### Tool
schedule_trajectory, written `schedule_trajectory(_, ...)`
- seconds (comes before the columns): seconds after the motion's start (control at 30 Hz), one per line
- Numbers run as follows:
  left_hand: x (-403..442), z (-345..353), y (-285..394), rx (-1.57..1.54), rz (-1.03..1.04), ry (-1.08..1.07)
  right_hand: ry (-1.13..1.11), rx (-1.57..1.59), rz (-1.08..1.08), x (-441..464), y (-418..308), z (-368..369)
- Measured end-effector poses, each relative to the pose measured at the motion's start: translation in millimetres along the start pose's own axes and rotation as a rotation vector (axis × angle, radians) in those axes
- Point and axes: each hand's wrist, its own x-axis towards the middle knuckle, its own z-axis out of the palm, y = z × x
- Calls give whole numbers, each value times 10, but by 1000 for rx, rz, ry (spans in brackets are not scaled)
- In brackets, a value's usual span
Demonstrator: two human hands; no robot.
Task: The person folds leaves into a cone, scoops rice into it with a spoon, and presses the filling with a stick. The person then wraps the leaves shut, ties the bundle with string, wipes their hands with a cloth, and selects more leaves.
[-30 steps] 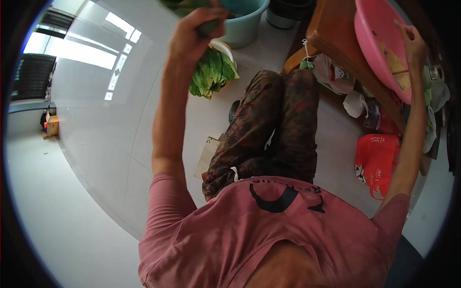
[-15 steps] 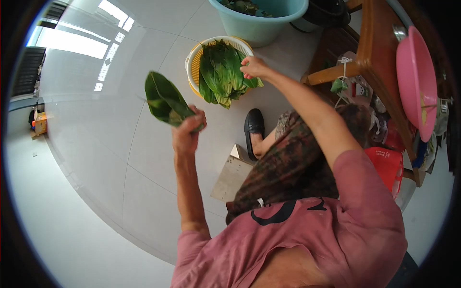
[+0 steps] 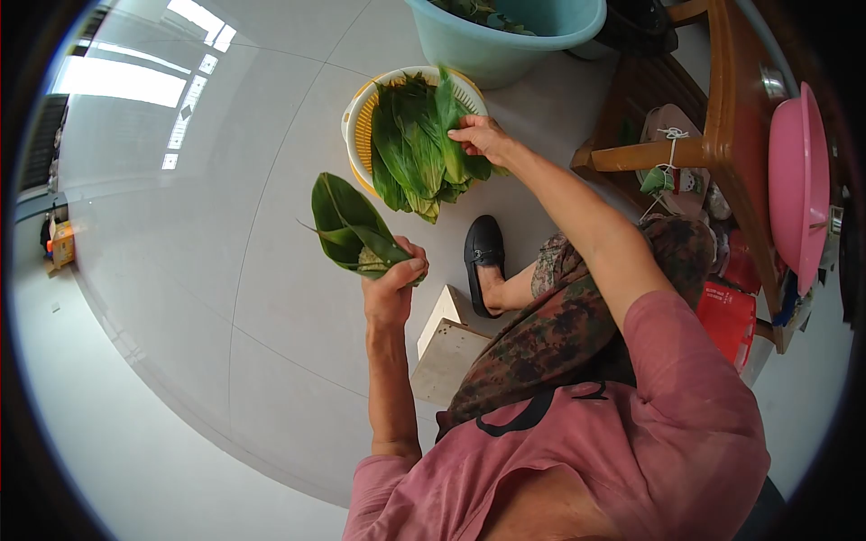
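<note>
My left hand [image 3: 394,281] grips a folded leaf cone [image 3: 343,221] made of broad green leaves, with pale grains of rice [image 3: 370,259] showing in its opening. Over the basket's right side, my right hand [image 3: 481,140] pinches a single green leaf [image 3: 450,106] by its edge and lifts part of it. A pile of long green leaves [image 3: 406,144] lies beneath, spilling over the near rim of the white and yellow basket [image 3: 363,135] on the floor.
Behind the basket stands a light blue tub [image 3: 505,56] with leaves in it. At right are a wooden chair [image 3: 722,108], a pink basin [image 3: 798,180] and a red plastic item [image 3: 726,320]. A small wooden stool [image 3: 446,361] is by my foot.
The leaf cone in my left hand has come lower and rightward, its opening turned more toward me. My right hand has raised one leaf from the pile. The view has shifted slightly.
</note>
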Motion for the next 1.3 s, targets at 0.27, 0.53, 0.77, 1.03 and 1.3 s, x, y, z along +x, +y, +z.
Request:
schedule_trajectory(0.27,-83,161,108,41,14,-44,-471,-152,-414,-1331,-1096,76)
schedule_trajectory(0.53,-213,549,122,76,19,-251,-398,-172,-767,-2461,-1498,-45)
schedule_trajectory(0.77,-317,959,38,63,-42,-409,-293,-27,-1011,-2970,-1718,85)
schedule_trajectory(1.03,-473,1179,50,223,9,-430,22,-214,-1381,-3204,-1719,79)
schedule_trajectory(1.3,-488,1298,80,265,2,-431,153,-608,-1376,-3381,-1601,64)
